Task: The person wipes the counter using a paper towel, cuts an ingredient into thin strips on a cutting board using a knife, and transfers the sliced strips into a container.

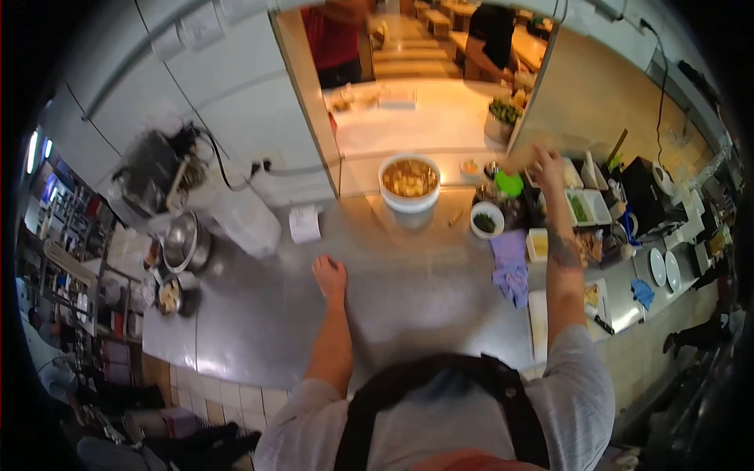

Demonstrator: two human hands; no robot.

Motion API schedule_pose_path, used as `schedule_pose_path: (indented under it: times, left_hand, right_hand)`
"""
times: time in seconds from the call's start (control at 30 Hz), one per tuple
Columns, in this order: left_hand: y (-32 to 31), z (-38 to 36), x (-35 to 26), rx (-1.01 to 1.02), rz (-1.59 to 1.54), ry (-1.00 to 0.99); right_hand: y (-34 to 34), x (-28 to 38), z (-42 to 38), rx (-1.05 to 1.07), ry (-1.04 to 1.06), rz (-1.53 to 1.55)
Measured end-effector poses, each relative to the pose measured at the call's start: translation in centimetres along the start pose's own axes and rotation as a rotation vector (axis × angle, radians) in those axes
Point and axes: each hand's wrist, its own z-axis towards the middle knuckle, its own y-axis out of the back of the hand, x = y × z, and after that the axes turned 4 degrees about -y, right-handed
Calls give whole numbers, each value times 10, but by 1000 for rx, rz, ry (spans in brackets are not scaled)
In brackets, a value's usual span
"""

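My left hand (330, 275) rests on the steel counter (424, 290), its fingers curled in, below a small paper slip (305, 224). My right hand (547, 166) is raised over the containers at the right, pinching something pale and blurred by motion. Left of it a white bowl of reddish soup (409, 183) stands at the pass window's ledge. Below that hand are a bright green lid (509, 184) and a small white bowl with chopped greens (486, 221). A purple cloth (510, 267) lies beside a small yellow-filled container (538, 245).
Metal bowls (186, 242) and a whitish plastic container (247, 225) stand at the left. White trays (587, 207), a knife (603, 324) and two plates (664, 268) are at the right. Beyond the window are two people, one in red (333, 43), one in black (491, 39).
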Motion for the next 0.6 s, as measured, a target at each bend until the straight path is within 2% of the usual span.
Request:
schedule_pose_path:
  times: [0.07, 0.13, 0.2, 0.27, 0.37, 0.47, 0.57, 0.6]
  left_hand:
    - [0, -2, -1, -22, 7, -19]
    - [2, -3, 1, -14, 1, 4]
    - [1, -2, -1, -18, -13, 0]
    - [2, 0, -3, -31, -16, 8]
    - [4, 0, -8, -23, -9, 35]
    - [5, 0, -9, -21, 5, 39]
    - [-2, 0, -3, -22, 24, 47]
    - [-4, 0, -1, -20, 32, 52]
  right_hand:
    - [-45, -13, -10, 144, -109, 56]
    - [-96, -20, -24, 237, -15, -269]
    - [-140, -20, -35, 390, 212, -950]
    - [-169, -54, -22, 573, 522, -1322]
    - [-214, -63, -49, 510, 650, -1898]
    - [-246, -87, -64, 713, 739, -2132]
    - [-276, -82, -82, 914, 690, -2083]
    - [-279, -87, -77, 817, 707, -2042]
